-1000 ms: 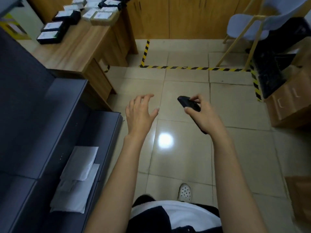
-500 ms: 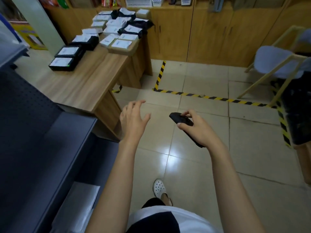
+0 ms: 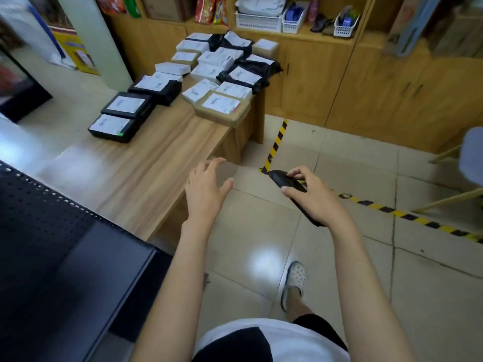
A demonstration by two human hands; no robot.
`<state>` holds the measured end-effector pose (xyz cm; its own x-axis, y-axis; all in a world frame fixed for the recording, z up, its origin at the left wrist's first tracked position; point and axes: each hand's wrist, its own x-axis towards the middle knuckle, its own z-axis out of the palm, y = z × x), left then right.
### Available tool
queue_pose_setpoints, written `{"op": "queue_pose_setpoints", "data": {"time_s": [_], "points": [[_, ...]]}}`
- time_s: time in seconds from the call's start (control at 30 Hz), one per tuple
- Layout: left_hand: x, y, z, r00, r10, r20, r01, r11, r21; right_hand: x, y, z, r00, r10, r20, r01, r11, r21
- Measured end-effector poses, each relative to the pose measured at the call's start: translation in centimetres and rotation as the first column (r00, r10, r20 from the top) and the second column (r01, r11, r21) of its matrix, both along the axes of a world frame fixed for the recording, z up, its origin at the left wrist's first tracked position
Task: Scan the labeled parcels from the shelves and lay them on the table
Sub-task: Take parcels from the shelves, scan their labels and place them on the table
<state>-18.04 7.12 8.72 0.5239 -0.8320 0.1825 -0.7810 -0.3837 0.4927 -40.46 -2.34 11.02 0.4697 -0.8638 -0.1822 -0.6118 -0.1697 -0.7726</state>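
My right hand (image 3: 317,198) grips a black handheld scanner (image 3: 287,182) over the tiled floor, its head pointing up and left. My left hand (image 3: 206,189) is held out empty with fingers spread, just off the near right corner of the wooden table (image 3: 146,176). Several labeled parcels cover the table's far half: black boxes (image 3: 119,117), a brown box (image 3: 222,107), white packets (image 3: 200,91) and black bags (image 3: 244,77), all with white labels up. The dark metal shelf (image 3: 52,257) fills the lower left; no parcel on it is in view.
Wooden cabinets (image 3: 366,82) line the back wall, with white baskets (image 3: 258,20) and snack packs on top. Yellow-black floor tape (image 3: 386,209) crosses the tiles to the right. A pale chair (image 3: 470,163) stands at the right edge. My white shoe (image 3: 294,280) is below.
The view has lifted from the shelf and floor toward the table, bringing the laid-out parcels into sight. Both hands keep their pose, the right still holding the scanner.
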Motion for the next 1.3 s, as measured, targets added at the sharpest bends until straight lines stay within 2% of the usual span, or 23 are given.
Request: {"op": "queue_pose_setpoints", "data": {"time_s": [0.23, 0.4, 0.6, 0.8, 0.9, 1.03, 1.17, 1.3], "points": [[8.7, -11.2, -0.8, 0.964, 0.262, -0.042, -0.26, 0.964, 0.05, 11.6, -17.2, -1.4, 0.971, 0.24, 0.003, -0.24, 0.97, 0.048], [15.2, -16.3, -0.2, 0.885, 0.463, -0.056, -0.461, 0.886, 0.042, 21.7, -26.4, -1.0, 0.921, 0.389, 0.009, -0.389, 0.921, 0.013], [21.3, -15.0, -2.6, 0.755, 0.644, -0.123, -0.627, 0.765, 0.15, 31.0, -27.7, -3.4, 0.788, 0.616, -0.001, -0.607, 0.777, 0.168], [31.8, -15.6, -5.7, 0.595, 0.781, -0.188, -0.774, 0.62, 0.127, 40.9, -29.5, -5.2, 0.68, 0.728, -0.089, -0.699, 0.68, 0.22], [37.8, -17.6, -7.1, 0.578, 0.776, -0.253, -0.78, 0.617, 0.108, 46.9, -31.4, -5.1, 0.661, 0.732, -0.163, -0.705, 0.681, 0.198], [45.5, -19.6, -9.4, 0.535, 0.804, -0.26, -0.802, 0.58, 0.145, 55.8, -33.1, -5.7, 0.661, 0.721, -0.208, -0.702, 0.692, 0.167], [52.1, -21.3, -13.2, 0.508, 0.825, -0.247, -0.796, 0.559, 0.23, 62.8, -33.6, -7.7, 0.619, 0.759, -0.202, -0.719, 0.651, 0.243], [55.2, -23.8, -16.0, 0.461, 0.844, -0.276, -0.776, 0.534, 0.336, 65.4, -33.5, -9.5, 0.572, 0.788, -0.227, -0.727, 0.615, 0.304]]}}
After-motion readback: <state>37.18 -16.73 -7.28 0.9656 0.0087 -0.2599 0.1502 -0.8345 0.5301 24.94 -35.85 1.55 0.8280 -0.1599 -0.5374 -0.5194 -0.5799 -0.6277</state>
